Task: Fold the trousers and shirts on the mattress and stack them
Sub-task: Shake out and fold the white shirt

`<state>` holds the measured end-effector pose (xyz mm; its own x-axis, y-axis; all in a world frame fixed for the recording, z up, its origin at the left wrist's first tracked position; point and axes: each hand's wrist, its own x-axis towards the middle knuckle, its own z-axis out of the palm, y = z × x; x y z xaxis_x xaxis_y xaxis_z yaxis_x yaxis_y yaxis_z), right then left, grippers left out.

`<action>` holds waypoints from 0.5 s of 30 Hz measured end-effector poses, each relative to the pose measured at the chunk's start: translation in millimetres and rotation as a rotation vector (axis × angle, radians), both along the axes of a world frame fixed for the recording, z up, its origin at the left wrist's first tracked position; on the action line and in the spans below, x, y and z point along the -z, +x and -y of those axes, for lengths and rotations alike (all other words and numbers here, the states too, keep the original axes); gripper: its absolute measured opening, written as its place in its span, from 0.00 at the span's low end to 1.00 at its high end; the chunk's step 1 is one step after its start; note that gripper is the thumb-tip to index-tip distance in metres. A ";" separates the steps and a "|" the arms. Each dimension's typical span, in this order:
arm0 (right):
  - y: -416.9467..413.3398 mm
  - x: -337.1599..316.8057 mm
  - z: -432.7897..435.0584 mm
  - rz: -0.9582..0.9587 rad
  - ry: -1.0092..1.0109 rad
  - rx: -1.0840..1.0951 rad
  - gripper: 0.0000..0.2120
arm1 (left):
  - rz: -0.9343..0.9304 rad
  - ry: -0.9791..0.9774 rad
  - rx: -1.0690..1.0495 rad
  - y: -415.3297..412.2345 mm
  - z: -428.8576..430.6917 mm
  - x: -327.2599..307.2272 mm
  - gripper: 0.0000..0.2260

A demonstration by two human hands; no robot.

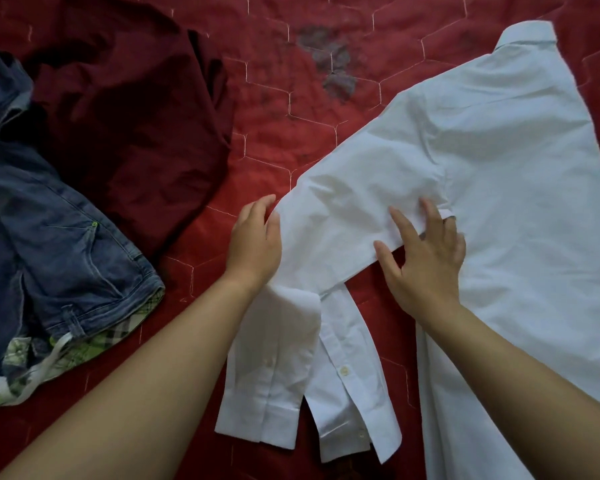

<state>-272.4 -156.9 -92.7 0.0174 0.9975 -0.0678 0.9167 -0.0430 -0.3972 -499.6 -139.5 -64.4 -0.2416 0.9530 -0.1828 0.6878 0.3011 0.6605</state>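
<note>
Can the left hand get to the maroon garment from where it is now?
Probably yes. The left hand rests at the white shirt sleeve's edge, and only bare red mattress lies between it and the maroon garment.

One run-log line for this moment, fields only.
stage: folding white shirt | left hand: on sleeve fold | right hand: flat on sleeve | jeans, maroon garment: unstacked, left

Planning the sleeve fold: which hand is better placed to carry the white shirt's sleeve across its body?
Probably the left hand: it sits at the sleeve's outer bend. The right hand lies spread near the armpit, suited to pinning.
</note>
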 end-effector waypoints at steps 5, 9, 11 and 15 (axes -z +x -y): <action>17.4 21.8 -2.1 0.143 0.002 0.003 0.27 | -0.029 -0.079 0.119 13.5 -39.4 12.9 0.20; 17.3 27.2 -3.5 0.144 0.060 0.006 0.26 | 0.094 -0.111 0.169 21.8 -52.8 13.5 0.23; 18.8 27.6 -3.0 0.143 0.080 0.010 0.26 | 0.147 -0.106 0.145 22.2 -53.2 11.1 0.19; 16.5 19.3 -5.2 0.102 0.062 0.007 0.25 | 0.260 -0.148 0.137 11.6 -34.2 7.3 0.05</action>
<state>-255.8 -151.7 -112.0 0.0278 0.9996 -0.0033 0.9523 -0.0275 -0.3039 -488.0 -105.3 -71.7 -0.0404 0.9321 -0.3601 0.5426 0.3230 0.7754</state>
